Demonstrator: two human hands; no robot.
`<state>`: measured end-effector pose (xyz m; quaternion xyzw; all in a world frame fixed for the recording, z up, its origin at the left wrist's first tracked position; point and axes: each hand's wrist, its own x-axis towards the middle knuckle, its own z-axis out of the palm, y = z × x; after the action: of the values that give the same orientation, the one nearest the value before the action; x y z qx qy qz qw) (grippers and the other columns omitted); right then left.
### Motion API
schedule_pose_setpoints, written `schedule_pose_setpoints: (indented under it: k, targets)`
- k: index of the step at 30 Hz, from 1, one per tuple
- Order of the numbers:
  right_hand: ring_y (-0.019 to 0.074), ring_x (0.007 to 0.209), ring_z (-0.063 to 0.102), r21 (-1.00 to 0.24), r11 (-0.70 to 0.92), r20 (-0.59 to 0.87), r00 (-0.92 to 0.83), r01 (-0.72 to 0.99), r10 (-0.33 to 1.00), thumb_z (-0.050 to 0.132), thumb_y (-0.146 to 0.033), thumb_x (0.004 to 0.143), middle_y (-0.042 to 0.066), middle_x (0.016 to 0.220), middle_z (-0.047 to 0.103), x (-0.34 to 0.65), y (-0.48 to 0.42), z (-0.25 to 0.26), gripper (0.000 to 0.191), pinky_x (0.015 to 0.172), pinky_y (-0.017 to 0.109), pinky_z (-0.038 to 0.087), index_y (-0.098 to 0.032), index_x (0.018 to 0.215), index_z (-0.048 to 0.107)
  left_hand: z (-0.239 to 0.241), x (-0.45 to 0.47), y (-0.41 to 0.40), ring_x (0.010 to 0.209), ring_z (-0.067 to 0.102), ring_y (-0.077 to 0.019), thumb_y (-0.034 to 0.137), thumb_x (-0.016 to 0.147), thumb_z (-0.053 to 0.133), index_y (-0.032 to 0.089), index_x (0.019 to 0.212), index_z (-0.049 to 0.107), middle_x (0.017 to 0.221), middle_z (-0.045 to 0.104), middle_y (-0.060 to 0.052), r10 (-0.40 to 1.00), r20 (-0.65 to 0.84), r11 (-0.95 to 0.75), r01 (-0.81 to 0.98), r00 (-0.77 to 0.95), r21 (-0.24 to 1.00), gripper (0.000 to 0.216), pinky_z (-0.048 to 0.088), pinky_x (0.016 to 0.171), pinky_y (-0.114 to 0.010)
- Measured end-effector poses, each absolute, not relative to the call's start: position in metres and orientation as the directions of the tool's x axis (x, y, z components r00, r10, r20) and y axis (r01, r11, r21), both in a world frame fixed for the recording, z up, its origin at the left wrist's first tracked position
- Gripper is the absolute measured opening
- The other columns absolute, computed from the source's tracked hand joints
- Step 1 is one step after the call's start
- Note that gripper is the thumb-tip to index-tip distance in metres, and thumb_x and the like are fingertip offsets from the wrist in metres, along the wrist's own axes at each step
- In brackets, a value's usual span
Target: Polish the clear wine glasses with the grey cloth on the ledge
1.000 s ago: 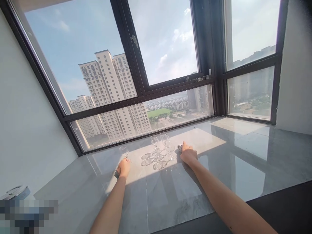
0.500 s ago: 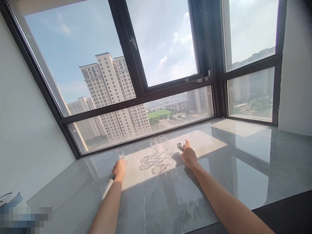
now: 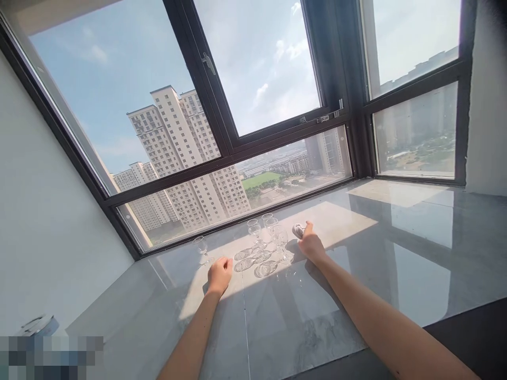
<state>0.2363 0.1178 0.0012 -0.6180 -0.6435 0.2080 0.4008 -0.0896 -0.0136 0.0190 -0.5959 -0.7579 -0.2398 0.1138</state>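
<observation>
My left hand is closed just above the grey tiled ledge, with nothing visible in its curled fingers. A single stemmed glass stands upright to its left, apart from it. Several more clear stemmed glasses stand in a close group between my hands, nearer the window. Right of that group, my right hand is closed around a small rounded thing with grey and white streaks. Its exact kind is too small to make out, and the fingers partly hide it.
The glossy tiled ledge runs below dark-framed windows, with a white wall at the left. Strong sunlight throws glass shadows onto it. A pale container is partly visible at the lower left.
My left hand has let go of the single glass and moved right, toward the group. My right hand keeps its hold on the streaked thing. The view has tilted slightly.
</observation>
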Motion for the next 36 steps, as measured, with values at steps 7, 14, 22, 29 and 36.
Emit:
schedule_pose_setpoints:
  k: [7, 14, 22, 29, 36]
  targets:
    - [0.0241, 0.082, 0.065, -0.786, 0.153, 0.276, 0.118, 0.599, 0.954, 0.049, -0.004, 0.076, 0.013, 0.092, 0.068, 0.235, 0.114, 0.008, 0.079, 0.066, 0.029, 0.042, -0.008, 0.15, 0.02, 0.014, -0.003, -0.013, 0.13, 0.046, -0.0279, 0.04, 0.086, 0.055, 0.024, 0.126, 0.063, 0.143, 0.05, -0.011, 0.921, 0.375, -0.205, 0.949, 0.105, 0.239, 0.044, 0.037, 0.109, -0.043]
    - [0.0231, 0.084, 0.064, -0.736, 0.194, 0.321, 0.083, 0.649, 0.943, 0.048, -0.004, 0.076, 0.012, 0.092, 0.068, 0.236, 0.111, 0.009, 0.078, 0.069, 0.029, 0.042, -0.008, 0.149, 0.022, 0.018, 0.019, 0.005, 0.147, 0.026, -0.0302, 0.059, 0.087, 0.045, 0.032, 0.144, 0.048, 0.158, 0.035, -0.002, 0.992, 0.103, -0.096, 0.973, 0.075, 0.209, 0.063, 0.012, 0.122, -0.048]
    - [0.0236, 0.084, 0.065, -0.728, 0.18, 0.304, 0.076, 0.661, 0.95, 0.05, -0.005, 0.076, 0.013, 0.097, 0.068, 0.242, 0.112, 0.008, 0.081, 0.066, 0.028, 0.042, -0.008, 0.15, 0.019, 0.026, -0.004, -0.038, 0.143, 0.033, -0.0292, 0.057, 0.088, 0.042, 0.03, 0.143, 0.051, 0.152, 0.045, -0.006, 0.993, 0.106, -0.057, 0.994, 0.047, 0.098, 0.062, 0.016, 0.119, -0.049]
    - [0.0258, 0.087, 0.066, -0.728, 0.18, 0.307, 0.079, 0.662, 0.948, 0.052, -0.008, 0.077, 0.013, 0.095, 0.069, 0.246, 0.111, 0.006, 0.078, 0.07, 0.03, 0.044, -0.008, 0.149, 0.022, 0.027, -0.047, -0.077, 0.136, 0.04, -0.0284, 0.055, 0.087, 0.043, 0.03, 0.135, 0.059, 0.144, 0.054, -0.006, 0.977, 0.176, 0.116, 0.993, -0.117, 0.017, 0.056, 0.024, 0.116, -0.046]
    - [0.0262, 0.086, 0.065, -0.74, 0.165, 0.296, 0.096, 0.652, 0.95, 0.054, -0.012, 0.08, 0.012, 0.093, 0.067, 0.246, 0.113, 0.004, 0.075, 0.071, 0.031, 0.044, -0.009, 0.148, 0.023, 0.024, -0.107, -0.071, 0.131, 0.045, -0.0309, 0.055, 0.087, 0.043, 0.029, 0.129, 0.063, 0.14, 0.056, -0.008, 0.883, 0.179, 0.427, 0.901, -0.434, 0.074, 0.053, 0.03, 0.11, -0.05]
